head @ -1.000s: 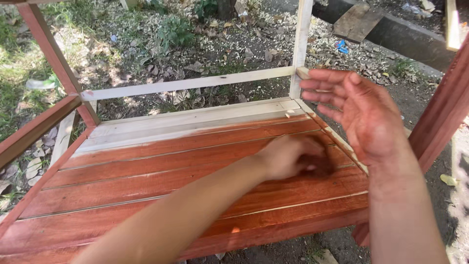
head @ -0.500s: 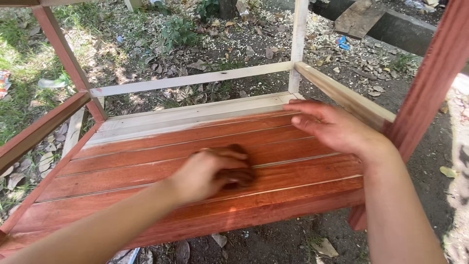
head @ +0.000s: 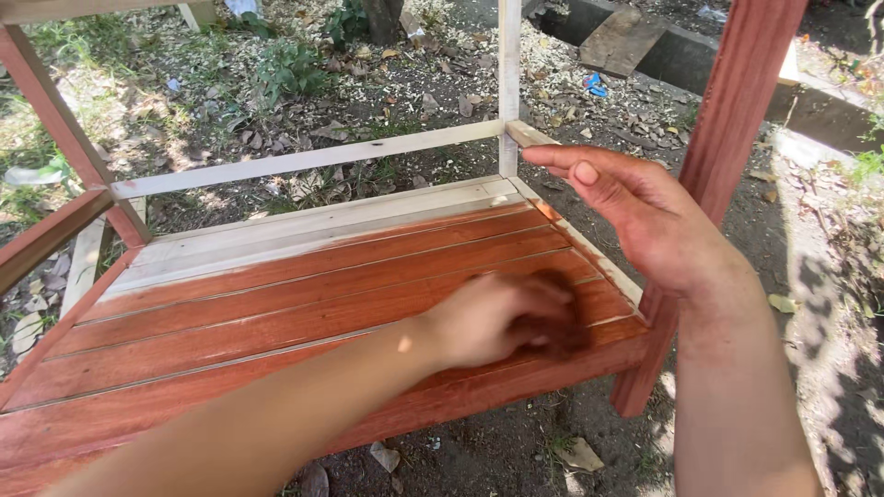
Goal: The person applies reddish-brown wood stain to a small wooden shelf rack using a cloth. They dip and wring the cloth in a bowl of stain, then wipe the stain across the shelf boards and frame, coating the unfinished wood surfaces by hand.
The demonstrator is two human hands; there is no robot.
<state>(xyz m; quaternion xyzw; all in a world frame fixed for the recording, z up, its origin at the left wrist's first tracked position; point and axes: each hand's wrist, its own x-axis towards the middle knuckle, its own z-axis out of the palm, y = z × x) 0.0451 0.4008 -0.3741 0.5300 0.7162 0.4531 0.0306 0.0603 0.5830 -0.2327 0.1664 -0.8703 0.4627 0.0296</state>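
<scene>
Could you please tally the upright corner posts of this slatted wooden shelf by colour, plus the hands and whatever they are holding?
Red-brown stained wooden corner posts: 2
Pale unstained wooden corner post: 1
Bare hands, left hand and right hand: 2
Dark blurred rag under the left hand: 1
Total: 6

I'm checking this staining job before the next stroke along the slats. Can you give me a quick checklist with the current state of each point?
1. Left hand pressed on the red-brown stained wooden slats: ok.
2. Dark rubbing pad under the left fingers: cannot tell, blurred.
3. Right hand clear of the wet surface: ok, raised and open above the right edge.
4. Bare pale wooden slats at the back coated: not ok, unstained.
5. Pale wooden back rail coated: not ok, bare.
6. Red-brown corner post coated: ok.
</scene>
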